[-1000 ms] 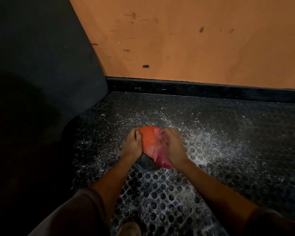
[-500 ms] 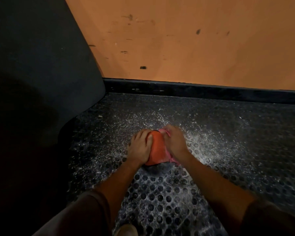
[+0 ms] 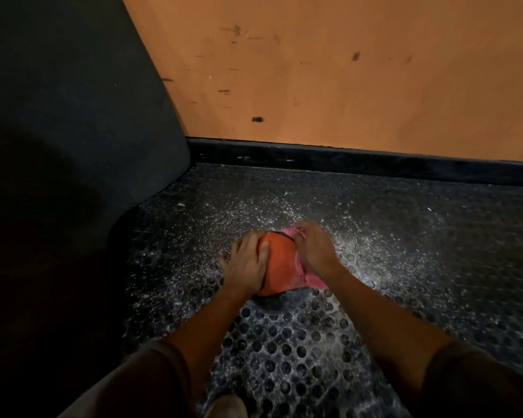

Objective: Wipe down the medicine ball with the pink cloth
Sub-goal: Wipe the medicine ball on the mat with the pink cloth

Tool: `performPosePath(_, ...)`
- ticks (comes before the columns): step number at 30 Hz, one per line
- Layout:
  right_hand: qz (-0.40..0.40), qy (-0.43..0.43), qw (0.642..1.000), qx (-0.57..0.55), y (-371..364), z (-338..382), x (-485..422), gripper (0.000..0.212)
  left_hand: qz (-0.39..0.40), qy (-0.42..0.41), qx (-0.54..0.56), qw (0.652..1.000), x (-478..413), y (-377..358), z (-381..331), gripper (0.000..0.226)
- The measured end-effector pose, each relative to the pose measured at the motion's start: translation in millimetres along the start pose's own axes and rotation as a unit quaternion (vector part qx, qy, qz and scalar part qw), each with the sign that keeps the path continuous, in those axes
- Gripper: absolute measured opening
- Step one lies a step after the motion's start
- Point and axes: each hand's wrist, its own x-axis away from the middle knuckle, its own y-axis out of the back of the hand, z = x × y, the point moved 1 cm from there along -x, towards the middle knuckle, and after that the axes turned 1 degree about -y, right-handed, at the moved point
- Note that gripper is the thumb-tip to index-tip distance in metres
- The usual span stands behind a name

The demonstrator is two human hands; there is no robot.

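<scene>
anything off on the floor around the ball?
Yes: pale specks, like powder or droplets, are scattered over the dark studded mat around the orange medicine ball, thickest beyond it. The orange wall carries dark scuffs.

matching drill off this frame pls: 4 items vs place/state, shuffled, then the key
Items:
1. round orange medicine ball
2. crumpled pink cloth
3. left hand
4. right hand

Place/state:
A. pressed flat on the ball's left side, bare
B. sits on the black studded rubber floor mat between both hands
C. presses the cloth onto the ball's right side
D. draped over the ball's right side, its end trailing onto the mat

Pairs: 1-B, 2-D, 3-A, 4-C
</scene>
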Motion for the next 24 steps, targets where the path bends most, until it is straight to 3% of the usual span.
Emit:
performPosePath(6,0.045,0.1,0.994,0.025,-7.2,25.7,1.5,0.02,-0.008,0.012,-0.014,1.0,1.1,-0.8,1.2,0.044)
performPosePath(9,0.035,0.023,0.999,0.025,-0.1,10.8,-2.7,0.019,-0.01,0.033,-0.041,0.999,4.3,-2.6,4.1,0.051)
performPosePath(11,0.039,0.023,0.998,0.051,1.1,11.0,-5.7,0.017,-0.007,0.012,-0.06,0.998,7.7,-4.2,0.8,0.054)
performPosePath(15,0.094,0.111,0.988,0.052,-3.0,25.2,1.6,0.017,0.011,-0.056,-0.092,0.994,12.3,-8.6,-1.9,0.068)
performPosePath(20,0.102,-0.002,0.993,-0.062,28.1,-5.2,11.4,0.011,0.027,-0.05,-0.059,0.997,12.7,-10.5,1.2,0.087)
performPosePath(24,0.049,-0.007,0.999,0.013,27.3,-20.2,14.7,0.013,0.058,-0.054,-0.032,0.996,18.4,-15.7,-6.7,0.09)
